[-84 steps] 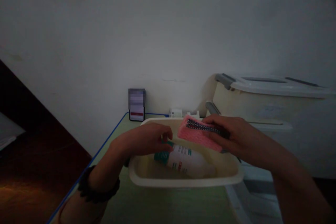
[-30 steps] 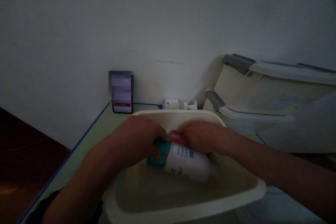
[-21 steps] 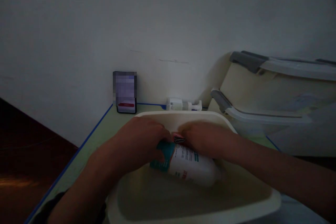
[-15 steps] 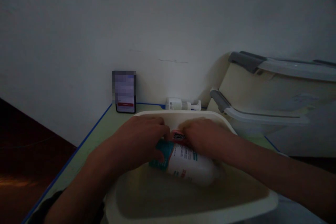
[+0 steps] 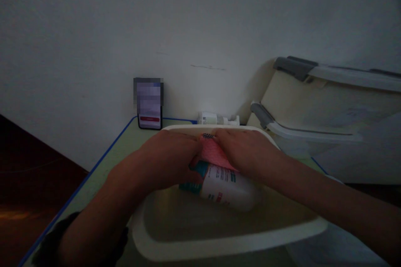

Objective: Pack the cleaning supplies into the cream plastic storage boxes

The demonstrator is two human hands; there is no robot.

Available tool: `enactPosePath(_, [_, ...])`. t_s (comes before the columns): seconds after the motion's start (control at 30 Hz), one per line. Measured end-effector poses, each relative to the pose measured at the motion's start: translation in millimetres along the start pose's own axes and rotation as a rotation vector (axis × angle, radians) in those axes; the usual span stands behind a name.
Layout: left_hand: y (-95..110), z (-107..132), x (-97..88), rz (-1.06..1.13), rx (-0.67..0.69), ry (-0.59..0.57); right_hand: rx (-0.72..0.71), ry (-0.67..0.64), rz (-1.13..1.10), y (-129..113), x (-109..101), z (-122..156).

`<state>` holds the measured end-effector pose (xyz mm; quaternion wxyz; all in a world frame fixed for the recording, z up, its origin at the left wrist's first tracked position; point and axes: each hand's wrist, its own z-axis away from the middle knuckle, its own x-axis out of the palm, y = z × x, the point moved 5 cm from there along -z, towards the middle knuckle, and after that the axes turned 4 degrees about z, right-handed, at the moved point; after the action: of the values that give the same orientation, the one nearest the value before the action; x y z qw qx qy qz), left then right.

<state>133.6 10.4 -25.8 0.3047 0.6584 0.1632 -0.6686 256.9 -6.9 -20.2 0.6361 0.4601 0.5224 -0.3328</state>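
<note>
A white bottle (image 5: 232, 194) with a teal band lies on its side, slightly tilted, inside a cream plastic basin (image 5: 232, 244). My left hand (image 5: 175, 156) is closed on the bottle's teal end, thumb in front and fingers over the back. A pink textured cloth (image 5: 213, 152) with a black-and-white patterned patch rests along the bottle's upper side. Closed over that cloth from the right is my right hand (image 5: 247, 148), which presses it against the bottle. Most of the fingertips are hidden behind the cloth and bottle.
A phone (image 5: 149, 123) leans upright against the wall at the back left. Behind the basin, a white pump bottle (image 5: 213, 119) lies on its side. Large cream bins with grey handles (image 5: 291, 69) stand at the right. The green table (image 5: 120, 152) has a blue edge.
The pink cloth shows much more now, spread up between my hands, where earlier only a small part was visible. My right hand has shifted slightly up. The whole view has tilted a little.
</note>
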Motion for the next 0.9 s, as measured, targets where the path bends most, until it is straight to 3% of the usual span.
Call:
enactPosePath(0.13, [3, 1, -3.3, 0.016, 0.04, 0.067, 0.084, -0.005, -0.039, 10, -6, 3])
enactPosePath(0.23, [4, 2, -9.1, 0.073, 0.033, 0.153, 0.033, -0.073, -0.105, 13, 4, 5])
enactPosePath(0.37, [1, 1, -8.3, 0.006, -0.062, 0.099, -0.035, -0.18, -0.09, 10, 20, 6])
enactPosePath(0.5, [2, 2, -5.7, 0.022, -0.029, 0.066, -0.045, -0.129, 0.058, 2, 16, 3])
enactPosePath(0.67, [3, 3, -3.9, 0.059, 0.036, 0.081, -0.176, -0.033, 0.212, -9, 11, 1])
enactPosePath(0.9, [1, 3, -1.9, -0.013, -0.039, 0.01, -0.352, 0.013, 0.301, -13, 26, -4])
